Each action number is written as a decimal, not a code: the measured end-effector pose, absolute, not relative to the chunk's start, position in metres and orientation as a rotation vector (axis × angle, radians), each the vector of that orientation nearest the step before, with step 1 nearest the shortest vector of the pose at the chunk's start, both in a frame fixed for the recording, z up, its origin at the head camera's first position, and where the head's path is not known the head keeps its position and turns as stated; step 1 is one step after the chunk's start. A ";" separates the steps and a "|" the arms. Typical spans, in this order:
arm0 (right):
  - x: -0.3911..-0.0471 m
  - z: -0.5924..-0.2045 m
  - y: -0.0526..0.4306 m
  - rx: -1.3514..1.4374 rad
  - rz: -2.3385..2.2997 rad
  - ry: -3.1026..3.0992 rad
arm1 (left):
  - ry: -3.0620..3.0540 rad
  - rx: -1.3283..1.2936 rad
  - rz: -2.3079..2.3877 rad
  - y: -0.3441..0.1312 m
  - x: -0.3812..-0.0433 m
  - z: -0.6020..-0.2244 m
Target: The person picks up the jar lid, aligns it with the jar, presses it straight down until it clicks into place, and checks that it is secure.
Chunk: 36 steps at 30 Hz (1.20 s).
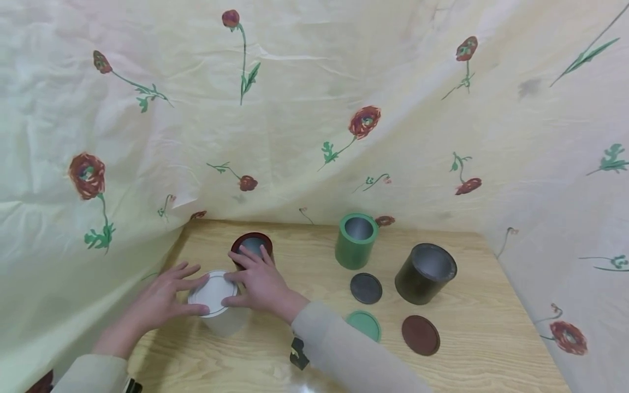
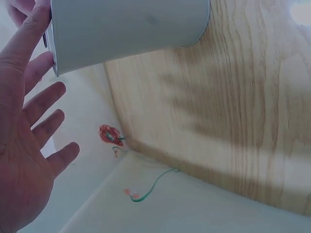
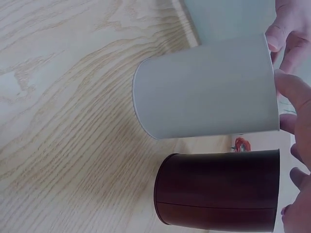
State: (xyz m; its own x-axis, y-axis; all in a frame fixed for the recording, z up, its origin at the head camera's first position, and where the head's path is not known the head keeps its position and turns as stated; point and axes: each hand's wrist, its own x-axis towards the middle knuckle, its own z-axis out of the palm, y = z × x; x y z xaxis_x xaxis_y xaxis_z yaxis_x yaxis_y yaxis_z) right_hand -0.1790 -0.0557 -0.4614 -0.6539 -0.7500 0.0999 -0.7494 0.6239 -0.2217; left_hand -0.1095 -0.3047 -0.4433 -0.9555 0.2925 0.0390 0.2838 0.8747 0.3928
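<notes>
A white canister (image 1: 227, 323) stands on the wooden table at the left, with a round white lid (image 1: 212, 295) on its top. My left hand (image 1: 164, 295) touches the lid's left edge with thumb and index finger, its other fingers spread in the left wrist view. From the opposite side, my right hand (image 1: 262, 284) has thumb and index fingertips on the lid's right edge. Its other fingers reach over the open dark red canister (image 3: 218, 189), which stands close beside the white one. In the right wrist view the white canister's smooth side (image 3: 204, 92) shows fully.
An open green canister (image 1: 352, 254) and an open black canister (image 1: 417, 286) stand at the right. A black lid (image 1: 366, 288), a green lid (image 1: 365, 326) and a dark red lid (image 1: 420, 335) lie flat near them. Flowered cloth (image 1: 295, 136) hangs behind and along the sides.
</notes>
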 end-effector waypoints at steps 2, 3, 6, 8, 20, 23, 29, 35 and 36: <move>-0.179 -0.459 -0.056 -1.303 -0.390 2.827 | 3.033 0.477 0.613 -0.304 -0.110 -0.443; -0.178 -0.458 -0.056 -1.302 -0.393 2.822 | 3.035 0.481 0.602 -0.304 -0.111 -0.442; -0.177 -0.455 -0.056 -1.300 -0.381 2.811 | 3.033 0.495 0.558 -0.302 -0.111 -0.440; -0.177 -0.454 -0.055 -1.293 -0.366 2.815 | 3.029 0.506 0.539 -0.300 -0.113 -0.440; -0.179 -0.459 -0.046 -1.309 -0.458 2.812 | 3.039 0.473 0.541 -0.299 -0.117 -0.431; -0.181 -0.453 -0.039 -1.322 -0.468 2.824 | 3.064 0.509 0.550 -0.299 -0.122 -0.427; -0.187 -0.447 -0.019 -1.329 -0.444 2.861 | 3.089 0.548 0.518 -0.290 -0.133 -0.411; -0.193 -0.442 0.006 -1.303 -0.449 2.883 | 3.072 0.557 0.475 -0.276 -0.140 -0.398; -0.194 -0.441 0.010 -1.295 -0.444 2.887 | 3.070 0.568 0.473 -0.274 -0.141 -0.397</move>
State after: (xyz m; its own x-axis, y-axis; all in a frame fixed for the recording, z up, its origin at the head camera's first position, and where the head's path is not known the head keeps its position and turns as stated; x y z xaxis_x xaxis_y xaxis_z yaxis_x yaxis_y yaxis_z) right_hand -0.1943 0.0105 -0.4408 -0.6704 -0.7244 0.1607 -0.7392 0.6333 -0.2292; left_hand -0.1408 -0.2735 -0.3966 -0.9352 0.3470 0.0700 0.3520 0.8905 0.2884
